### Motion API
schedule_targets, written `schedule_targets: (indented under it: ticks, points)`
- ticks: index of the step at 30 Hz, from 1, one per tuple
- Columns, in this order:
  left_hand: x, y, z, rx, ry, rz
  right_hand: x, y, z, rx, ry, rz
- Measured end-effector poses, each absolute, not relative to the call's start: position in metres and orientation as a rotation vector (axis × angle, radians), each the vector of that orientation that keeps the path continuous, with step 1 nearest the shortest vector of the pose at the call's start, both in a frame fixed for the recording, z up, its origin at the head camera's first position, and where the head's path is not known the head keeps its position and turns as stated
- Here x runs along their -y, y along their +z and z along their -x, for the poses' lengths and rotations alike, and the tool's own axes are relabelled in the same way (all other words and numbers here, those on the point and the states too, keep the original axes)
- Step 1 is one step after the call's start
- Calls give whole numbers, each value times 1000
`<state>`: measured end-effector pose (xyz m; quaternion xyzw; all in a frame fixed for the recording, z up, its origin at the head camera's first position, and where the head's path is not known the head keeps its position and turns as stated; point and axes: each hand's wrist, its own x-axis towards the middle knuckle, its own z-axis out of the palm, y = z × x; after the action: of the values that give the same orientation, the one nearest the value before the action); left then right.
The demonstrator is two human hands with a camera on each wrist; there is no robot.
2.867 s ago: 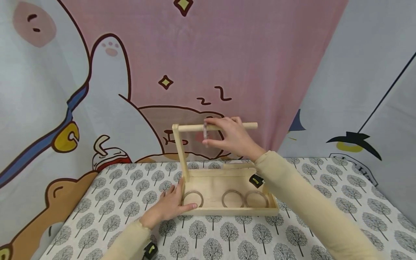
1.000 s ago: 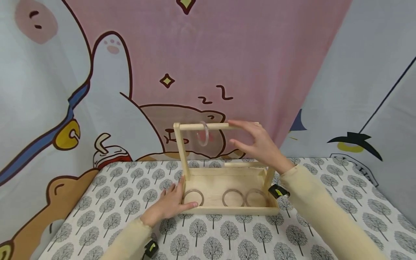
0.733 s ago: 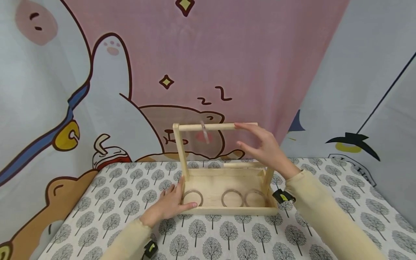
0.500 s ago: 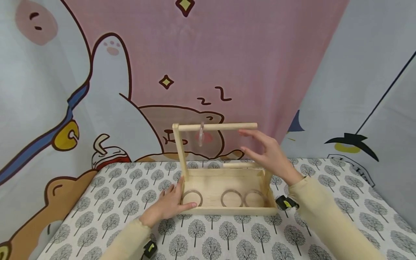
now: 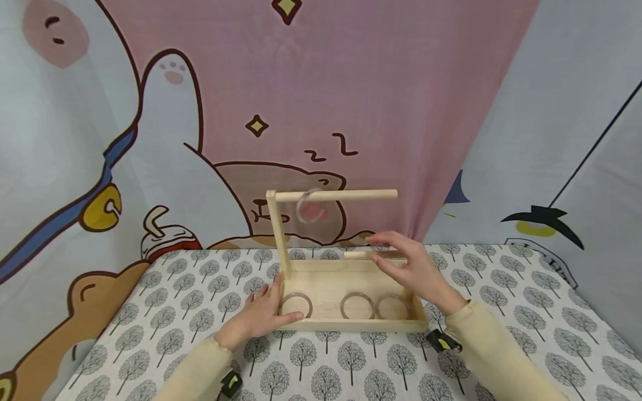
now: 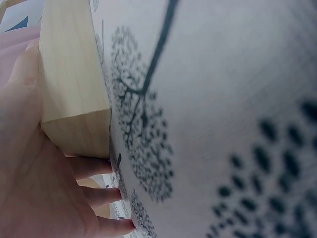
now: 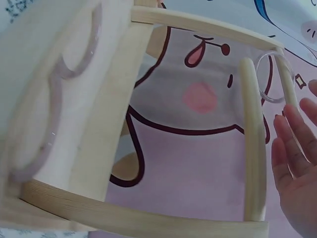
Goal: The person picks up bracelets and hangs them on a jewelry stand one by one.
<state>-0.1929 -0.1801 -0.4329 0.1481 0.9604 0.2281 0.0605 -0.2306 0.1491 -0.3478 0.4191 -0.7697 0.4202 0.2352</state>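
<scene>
A wooden tray (image 5: 351, 325) with a post (image 5: 278, 239) at its left end stands on the table. From that post's top a round rod (image 5: 363, 195) runs right to a free end. One clear ring (image 5: 298, 209) hangs on this rod, turned partly face-on. My left hand (image 5: 257, 320) rests against the tray's front left corner, thumb along the front rim, straight fingers along the side. Above the tray's right end is my right hand (image 5: 415, 272), fingers apart and holding nothing. Inside the tray lie a ring (image 5: 310, 307) at left and two rings (image 5: 343, 306) at right.
A second, lower rod (image 5: 360, 254) points left behind the tray, partly hidden by the right hand. The table has a tree-print cloth (image 5: 200, 312). A cartoon-printed curtain (image 5: 381, 100) hangs behind it.
My right hand has let go of the ring on the upper rod, drawn away rightward, then dropped to the lower rod's height. The ring swings and turns. My left hand stays put.
</scene>
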Motion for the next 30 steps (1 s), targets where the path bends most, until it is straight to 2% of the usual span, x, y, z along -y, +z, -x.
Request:
schedule_targets:
  ticks: [13,30]
  points:
    - [181,-435,194,-2902,680,-449,-145,-374,218,2083,1176,-1339]
    - [180,-433,193,-2897,696,-439,-134,-400,213,2099,1277,-1424]
